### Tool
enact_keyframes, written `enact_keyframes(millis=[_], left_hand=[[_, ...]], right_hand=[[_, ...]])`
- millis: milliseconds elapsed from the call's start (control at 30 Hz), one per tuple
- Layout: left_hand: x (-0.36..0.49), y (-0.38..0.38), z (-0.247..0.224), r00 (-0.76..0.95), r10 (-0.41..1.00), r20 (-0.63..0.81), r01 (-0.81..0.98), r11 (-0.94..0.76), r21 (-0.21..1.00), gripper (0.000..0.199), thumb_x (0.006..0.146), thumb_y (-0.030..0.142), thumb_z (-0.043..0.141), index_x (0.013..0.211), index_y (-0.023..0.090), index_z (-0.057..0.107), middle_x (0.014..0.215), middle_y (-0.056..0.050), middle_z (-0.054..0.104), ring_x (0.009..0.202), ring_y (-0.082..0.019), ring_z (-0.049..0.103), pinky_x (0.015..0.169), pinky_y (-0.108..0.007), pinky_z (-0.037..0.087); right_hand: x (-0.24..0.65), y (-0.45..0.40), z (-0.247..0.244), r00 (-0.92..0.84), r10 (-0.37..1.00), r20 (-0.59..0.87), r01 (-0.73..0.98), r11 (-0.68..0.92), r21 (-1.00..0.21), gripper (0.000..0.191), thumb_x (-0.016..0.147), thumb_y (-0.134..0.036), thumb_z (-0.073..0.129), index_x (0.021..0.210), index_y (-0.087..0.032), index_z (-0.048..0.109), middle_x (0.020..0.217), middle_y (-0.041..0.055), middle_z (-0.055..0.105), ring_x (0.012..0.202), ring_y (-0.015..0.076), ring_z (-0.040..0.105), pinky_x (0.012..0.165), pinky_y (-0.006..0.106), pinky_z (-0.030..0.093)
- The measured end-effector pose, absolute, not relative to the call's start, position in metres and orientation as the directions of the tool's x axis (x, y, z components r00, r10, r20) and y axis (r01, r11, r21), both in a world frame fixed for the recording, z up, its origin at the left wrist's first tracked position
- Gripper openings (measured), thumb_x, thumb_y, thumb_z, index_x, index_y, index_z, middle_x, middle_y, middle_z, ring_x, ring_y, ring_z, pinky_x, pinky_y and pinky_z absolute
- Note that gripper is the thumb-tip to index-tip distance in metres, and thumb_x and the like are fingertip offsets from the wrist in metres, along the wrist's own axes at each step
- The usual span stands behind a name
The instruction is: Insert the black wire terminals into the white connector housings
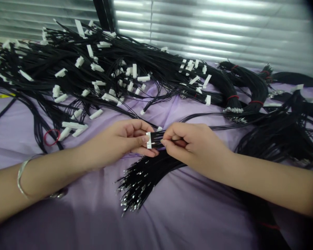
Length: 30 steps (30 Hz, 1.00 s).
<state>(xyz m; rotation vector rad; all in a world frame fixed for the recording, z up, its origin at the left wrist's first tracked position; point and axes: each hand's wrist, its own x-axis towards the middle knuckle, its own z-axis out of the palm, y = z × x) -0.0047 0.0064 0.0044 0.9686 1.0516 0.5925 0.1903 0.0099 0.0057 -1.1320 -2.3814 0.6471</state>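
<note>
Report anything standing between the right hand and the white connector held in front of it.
Nothing blocks it: only a short run of thin black wires lies between the right hand and the white plastic connector, which the left hand grips.

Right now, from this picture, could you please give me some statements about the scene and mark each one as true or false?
1. The left hand holds a white plastic connector. True.
2. The right hand holds pliers. False: its bare fingers pinch black wires just behind the connector.
3. A metal bangle circles the left wrist. True.
4. The wires lie on a wooden table. False: they lie on purple cloth.
5. The wire bundles at the upper right are tied with blue bands. False: the bands are red.
</note>
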Motion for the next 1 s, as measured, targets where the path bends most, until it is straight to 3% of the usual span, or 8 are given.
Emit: enact_keyframes(millis=[333, 733, 867, 933, 1000], left_hand=[[-0.007, 0.008, 0.004, 0.402, 0.782, -0.477, -0.02, 0.528, 0.849, 0.012, 0.086, 0.005, 0.055, 0.092, 0.015, 0.061, 0.079, -0.001, 0.073, 0.073, -0.013, 0.073, 0.072, -0.018, 0.058], [-0.005, 0.009, 0.004, 0.397, 0.79, -0.467, -0.043, 0.524, 0.85, 0.013, 0.084, 0.004, 0.057, 0.084, 0.014, 0.066, 0.078, -0.002, 0.074, 0.071, -0.013, 0.072, 0.071, -0.018, 0.058], [-0.005, 0.009, 0.002, 0.395, 0.794, -0.462, -0.061, 0.524, 0.849, 0.014, 0.085, 0.004, 0.057, 0.084, 0.013, 0.067, 0.078, -0.002, 0.074, 0.073, -0.012, 0.072, 0.071, -0.016, 0.058], [-0.006, 0.009, 0.001, 0.395, 0.793, -0.464, -0.088, 0.536, 0.84, 0.013, 0.085, 0.004, 0.056, 0.086, 0.014, 0.066, 0.08, -0.002, 0.073, 0.074, -0.012, 0.072, 0.071, -0.015, 0.058], [-0.008, 0.01, 0.001, 0.411, 0.792, -0.451, -0.122, 0.538, 0.834, 0.013, 0.085, 0.004, 0.056, 0.087, 0.013, 0.065, 0.08, -0.003, 0.073, 0.074, -0.013, 0.072, 0.071, -0.015, 0.058]], right_hand=[[0.192, 0.011, 0.007, -0.575, 0.809, 0.124, 0.573, 0.506, -0.645, 0.011, 0.083, -0.021, 0.055, 0.073, -0.017, 0.059, 0.051, -0.0081, 0.039, 0.045, 0.004, 0.033, 0.044, 0.018, 0.026], [0.183, 0.014, 0.001, -0.628, 0.77, 0.118, 0.597, 0.573, -0.561, 0.012, 0.083, -0.018, 0.056, 0.071, -0.016, 0.056, 0.054, -0.0073, 0.044, 0.047, 0.0046, 0.037, 0.048, 0.019, 0.028], [0.189, 0.007, 0.009, -0.679, 0.689, 0.253, 0.584, 0.716, -0.381, 0.01, 0.086, -0.017, 0.054, 0.08, -0.014, 0.061, 0.071, 0.0002, 0.061, 0.063, 0.0106, 0.051, 0.059, 0.023, 0.039], [0.193, 0.003, 0.013, -0.748, 0.573, 0.337, 0.527, 0.82, -0.224, 0.015, 0.089, -0.016, 0.05, 0.085, -0.013, 0.064, 0.092, 0.0065, 0.065, 0.081, 0.016, 0.054, 0.074, 0.028, 0.043], [0.196, 0.001, 0.014, -0.83, 0.457, 0.319, 0.437, 0.889, -0.138, 0.019, 0.09, -0.015, 0.048, 0.084, -0.014, 0.066, 0.099, 0.008, 0.065, 0.086, 0.0181, 0.053, 0.08, 0.031, 0.043]])
